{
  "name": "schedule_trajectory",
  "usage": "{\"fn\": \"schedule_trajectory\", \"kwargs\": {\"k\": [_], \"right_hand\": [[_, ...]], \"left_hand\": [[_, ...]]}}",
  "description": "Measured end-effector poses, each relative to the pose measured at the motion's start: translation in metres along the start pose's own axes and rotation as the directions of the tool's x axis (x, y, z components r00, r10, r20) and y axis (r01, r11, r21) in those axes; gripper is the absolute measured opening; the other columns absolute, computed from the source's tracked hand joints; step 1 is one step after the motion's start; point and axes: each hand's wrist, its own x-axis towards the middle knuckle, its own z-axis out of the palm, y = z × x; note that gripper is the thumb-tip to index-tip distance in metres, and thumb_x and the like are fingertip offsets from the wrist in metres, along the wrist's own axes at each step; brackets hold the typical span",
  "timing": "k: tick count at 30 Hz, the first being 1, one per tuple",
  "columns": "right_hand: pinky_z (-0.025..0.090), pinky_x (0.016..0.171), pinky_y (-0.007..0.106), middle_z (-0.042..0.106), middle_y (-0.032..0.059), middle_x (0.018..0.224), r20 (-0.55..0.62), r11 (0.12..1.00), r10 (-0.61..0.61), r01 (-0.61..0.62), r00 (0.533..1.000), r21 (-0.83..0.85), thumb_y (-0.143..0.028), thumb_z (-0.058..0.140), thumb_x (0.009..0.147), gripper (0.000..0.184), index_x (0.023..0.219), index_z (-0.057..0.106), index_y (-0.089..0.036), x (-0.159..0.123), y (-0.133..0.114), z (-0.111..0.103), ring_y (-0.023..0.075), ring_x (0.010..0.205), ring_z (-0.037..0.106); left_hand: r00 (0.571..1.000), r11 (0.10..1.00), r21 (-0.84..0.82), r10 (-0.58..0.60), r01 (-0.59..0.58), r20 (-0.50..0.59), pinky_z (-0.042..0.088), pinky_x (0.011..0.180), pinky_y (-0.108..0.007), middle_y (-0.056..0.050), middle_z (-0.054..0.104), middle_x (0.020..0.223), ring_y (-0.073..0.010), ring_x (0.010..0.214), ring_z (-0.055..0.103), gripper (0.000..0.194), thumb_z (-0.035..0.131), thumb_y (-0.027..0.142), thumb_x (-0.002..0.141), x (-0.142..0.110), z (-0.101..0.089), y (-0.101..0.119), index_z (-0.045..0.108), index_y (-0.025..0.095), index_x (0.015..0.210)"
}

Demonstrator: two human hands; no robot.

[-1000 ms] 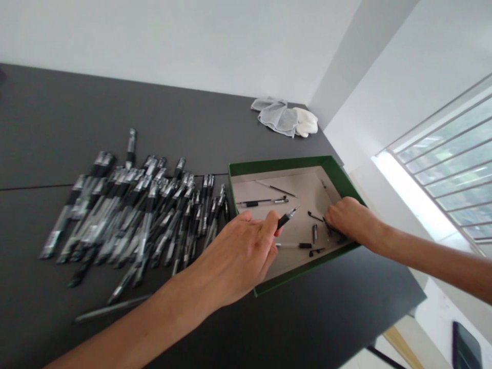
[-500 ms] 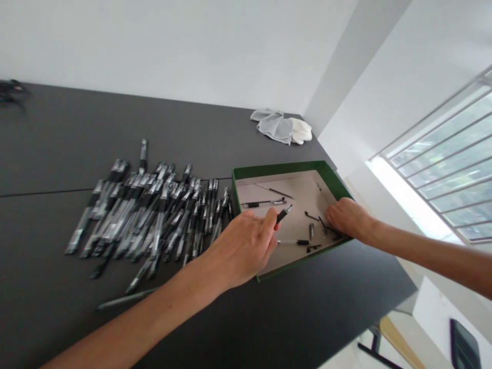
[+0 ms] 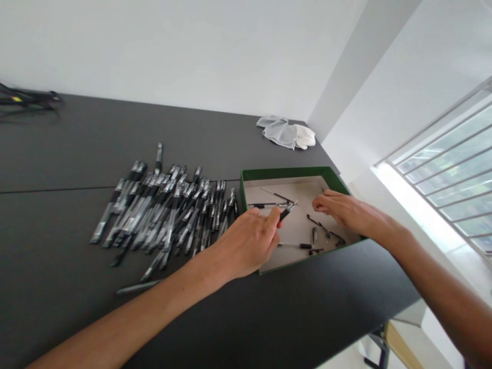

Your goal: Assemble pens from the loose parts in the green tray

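Note:
My left hand [image 3: 248,241] is closed around a black pen [image 3: 287,210] whose clear tip pokes out over the green box [image 3: 288,173]. My right hand [image 3: 342,210] lies inside the box near its right wall, fingers curled and pointing left toward the pen tip; whether it holds anything is hidden. On the box's cardboard floor lie a whole pen [image 3: 267,205], a thin refill [image 3: 274,195] and several small black pen parts [image 3: 321,228]. A large pile of black pens [image 3: 165,207] is spread on the dark table [image 3: 77,148] to the left of the box.
Folded grey cloth and white gloves [image 3: 288,133] sit at the table's far right corner. Black cables [image 3: 26,97] lie at the far left edge. A single dark pen [image 3: 138,288] lies near my left forearm. The table's right edge drops off beside a barred window [image 3: 453,164].
My right hand lifted off the small parts at the box's front right and moved up and left toward the pen tip. The left hand kept its hold on the pen.

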Motion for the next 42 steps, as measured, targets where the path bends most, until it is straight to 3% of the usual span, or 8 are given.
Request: {"fn": "schedule_trajectory", "kwargs": {"k": [5,10,12,14,18,23,28,42], "right_hand": [[0.050,0.090,0.033,0.070,0.0096,0.109,-0.271,0.982,0.072,-0.021,0.960,0.187,-0.031,0.038,0.109,0.026,0.114,0.062,-0.022,0.009,-0.028,0.021,0.0211,0.100,0.066],[0.053,0.078,0.033,0.074,0.0074,0.107,-0.631,0.877,0.215,0.137,0.746,0.460,-0.035,0.059,0.102,0.011,0.102,0.063,-0.024,0.027,-0.040,0.037,0.0196,0.089,0.068],[0.054,0.078,0.033,0.073,0.0064,0.100,-0.685,0.827,0.281,0.192,0.672,0.528,-0.036,0.067,0.098,0.012,0.095,0.066,-0.024,0.030,-0.045,0.038,0.0195,0.089,0.068],[0.054,0.074,0.031,0.073,0.0053,0.092,-0.680,0.784,0.340,0.204,0.649,0.587,-0.037,0.068,0.097,0.014,0.097,0.068,-0.023,0.030,-0.050,0.036,0.0184,0.084,0.068],[0.054,0.070,0.032,0.079,0.0057,0.093,-0.609,0.658,0.399,0.249,0.685,0.711,-0.041,0.063,0.100,0.018,0.103,0.063,-0.024,0.028,-0.059,0.033,0.0179,0.080,0.071],[0.056,0.081,0.035,0.081,0.0056,0.101,-0.562,0.551,0.375,0.311,0.737,0.775,-0.039,0.063,0.100,0.015,0.100,0.056,-0.025,0.033,-0.065,0.034,0.0214,0.097,0.075],[0.052,0.094,0.040,0.077,0.0066,0.117,-0.584,0.644,0.321,0.280,0.745,0.712,-0.036,0.065,0.099,0.011,0.097,0.063,-0.024,0.038,-0.063,0.035,0.0224,0.110,0.070],[0.044,0.079,0.033,0.068,0.0023,0.088,-0.515,0.895,0.163,0.094,0.842,0.437,-0.038,0.063,0.099,0.020,0.088,0.064,-0.022,0.038,-0.066,0.023,0.0183,0.085,0.061]], "left_hand": [[1.000,1.000,0.025,-0.005,0.005,-0.003,0.047,0.085,-0.040,-0.005,0.070,0.081,-0.0224,0.075,0.067,0.020,0.035,0.018,0.105,0.000,0.002,-0.001,0.047,0.011,0.120],[1.000,1.000,0.021,-0.009,0.009,0.025,0.046,0.081,-0.039,-0.004,0.069,0.077,-0.0223,0.070,0.065,0.019,0.035,0.018,0.105,0.001,-0.001,0.000,0.048,0.010,0.116],[1.000,0.999,0.034,-0.012,0.012,0.020,0.045,0.079,-0.038,-0.003,0.067,0.076,-0.0225,0.070,0.064,0.018,0.035,0.019,0.105,0.001,-0.002,0.001,0.049,0.011,0.114],[1.000,0.998,0.058,-0.020,0.020,0.006,0.044,0.077,-0.036,-0.004,0.067,0.076,-0.0231,0.071,0.064,0.017,0.036,0.020,0.105,0.001,-0.003,0.002,0.050,0.013,0.111],[1.000,0.998,0.067,-0.021,0.021,0.000,0.043,0.075,-0.035,-0.005,0.067,0.078,-0.0221,0.072,0.063,0.017,0.036,0.020,0.105,0.001,-0.001,0.001,0.051,0.013,0.111],[1.000,0.998,0.055,-0.012,0.012,0.009,0.042,0.076,-0.035,-0.005,0.067,0.078,-0.0213,0.072,0.062,0.017,0.037,0.020,0.105,0.001,0.001,-0.001,0.050,0.013,0.112],[1.000,0.998,0.067,-0.004,0.005,-0.007,0.042,0.075,-0.035,-0.004,0.067,0.078,-0.0216,0.071,0.062,0.016,0.038,0.021,0.105,0.000,0.002,-0.002,0.050,0.013,0.111],[0.999,0.992,0.122,0.035,-0.035,0.004,0.046,0.082,-0.039,-0.005,0.072,0.080,-0.0241,0.075,0.067,0.023,0.038,0.023,0.106,0.000,0.005,-0.004,0.049,0.009,0.120]]}}
